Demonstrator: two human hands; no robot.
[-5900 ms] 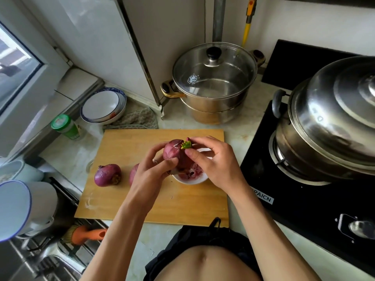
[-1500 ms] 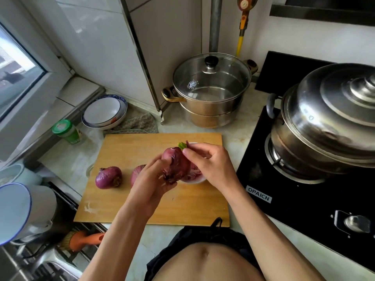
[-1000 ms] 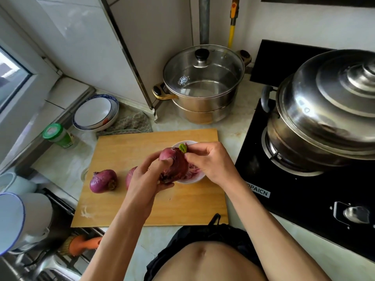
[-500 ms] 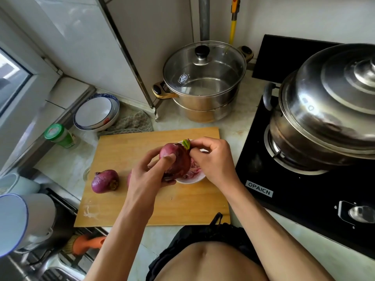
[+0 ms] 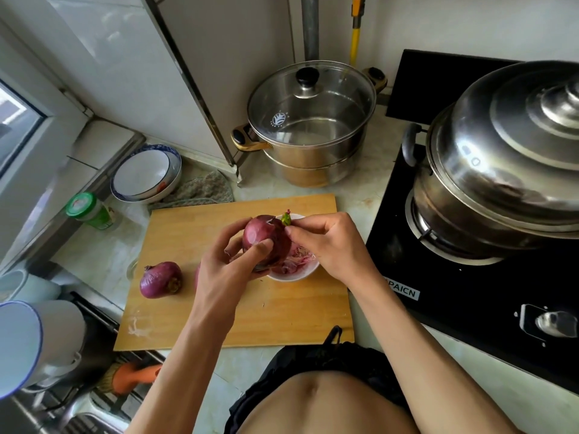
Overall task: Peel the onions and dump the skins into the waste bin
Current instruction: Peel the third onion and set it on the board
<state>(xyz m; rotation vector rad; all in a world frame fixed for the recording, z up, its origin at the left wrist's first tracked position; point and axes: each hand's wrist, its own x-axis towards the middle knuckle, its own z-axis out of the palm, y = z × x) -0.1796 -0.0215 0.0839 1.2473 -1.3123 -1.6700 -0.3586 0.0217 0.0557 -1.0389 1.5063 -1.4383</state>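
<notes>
Onion (image 5: 266, 239) in both hands, green sprout (image 5: 286, 218) pointing up-right.

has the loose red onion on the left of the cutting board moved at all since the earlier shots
No. The loose onion lies on the same left part of the cutting board, equally near its left edge; only the head camera shifted.

A glossy, smooth purple-red onion (image 5: 266, 238) is held above a glazed white bowl (image 5: 293, 275) filled with thin papery skins (image 5: 297, 258). A matt, pale wooden chopping board (image 5: 282, 311) is laid on a polished, faintly veined stone counter (image 5: 360, 202). Mirror-bright steel is shown by the lidded pot (image 5: 316, 158), whose lid is clear glass, and by the domed steamer (image 5: 507, 158) on the glossy black hob (image 5: 470, 308).
</notes>
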